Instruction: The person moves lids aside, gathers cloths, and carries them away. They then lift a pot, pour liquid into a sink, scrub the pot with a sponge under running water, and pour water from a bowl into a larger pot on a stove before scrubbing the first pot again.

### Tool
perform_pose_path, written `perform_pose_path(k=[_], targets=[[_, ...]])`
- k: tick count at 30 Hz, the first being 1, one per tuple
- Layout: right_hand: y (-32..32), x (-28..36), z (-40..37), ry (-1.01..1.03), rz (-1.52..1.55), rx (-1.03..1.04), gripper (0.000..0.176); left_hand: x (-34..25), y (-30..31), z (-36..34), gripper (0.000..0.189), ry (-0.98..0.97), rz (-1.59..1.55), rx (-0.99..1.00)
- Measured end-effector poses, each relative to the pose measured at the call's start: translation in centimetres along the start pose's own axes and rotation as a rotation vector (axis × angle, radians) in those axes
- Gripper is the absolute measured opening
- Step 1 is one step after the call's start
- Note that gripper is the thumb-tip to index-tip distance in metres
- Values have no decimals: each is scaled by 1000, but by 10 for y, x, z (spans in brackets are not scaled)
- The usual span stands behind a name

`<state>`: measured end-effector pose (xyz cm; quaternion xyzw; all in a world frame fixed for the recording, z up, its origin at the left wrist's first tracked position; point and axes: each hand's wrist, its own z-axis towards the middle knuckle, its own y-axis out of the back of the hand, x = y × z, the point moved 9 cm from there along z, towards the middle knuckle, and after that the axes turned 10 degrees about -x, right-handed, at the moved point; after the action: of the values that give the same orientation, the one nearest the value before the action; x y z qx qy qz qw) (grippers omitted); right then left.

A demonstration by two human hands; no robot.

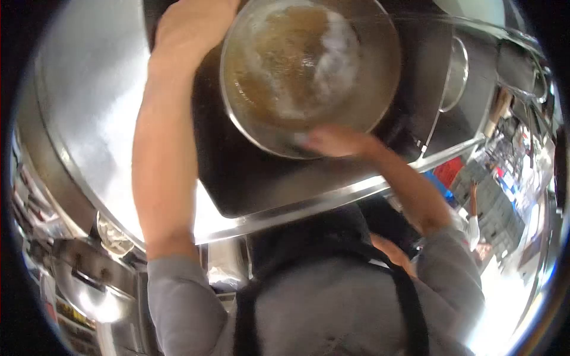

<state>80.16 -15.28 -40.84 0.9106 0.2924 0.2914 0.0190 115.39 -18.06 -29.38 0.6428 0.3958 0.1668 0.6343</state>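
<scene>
The left hand (193,25) is beside the pan's left rim, its fingers cut off by the top edge, so I cannot tell its grip. The pan (380,74) sits on the dark cooktop (261,187), whitish haze partly hiding brownish liquid (291,56). The right hand (338,141), apart from the left, blurs at the near rim, grip unclear.

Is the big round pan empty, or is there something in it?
It isn't empty: the big round pan has brownish liquid inside, with whitish foam or steam on top.
</scene>
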Motion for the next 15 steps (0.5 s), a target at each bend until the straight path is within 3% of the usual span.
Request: perform_pose_path(k=[1, 2, 3, 5, 8, 9, 10, 11, 12, 15], targets=[[-12, 39, 19, 38, 37, 44, 43, 1, -4, 2, 43, -6, 15, -14], [9, 84, 25, 186, 190, -172, 43, 0, -2, 1, 43, -20, 14, -36], [25, 106, 27, 110, 273, -121, 41, 16, -23, 11, 60, -38, -46, -31], [21, 99, 22, 209, 292, -103, 35, 14, -20, 10, 64, -17, -26, -12], [-11, 7, -10, 260, 21, -87, 22, 12, -22, 12, 61, -43, -40, 10], [-10, -44, -21, 113, 50, -45, 23, 11, -15, 7, 55, -29, -31, 13], [19, -66, -37, 132, -184, -54, 27, 4, -3, 4, 49, -19, -21, 7], [53, -74, -48, 46, -372, 4, 30, -1, 2, 1, 44, -14, -20, 4], [90, -96, -52, -136, -607, -88, 29, 1, -2, 2, 44, -30, -5, -5], [177, -82, -60, 1, -1033, -310, 28, -3, 5, 0, 43, -14, -11, 13]])
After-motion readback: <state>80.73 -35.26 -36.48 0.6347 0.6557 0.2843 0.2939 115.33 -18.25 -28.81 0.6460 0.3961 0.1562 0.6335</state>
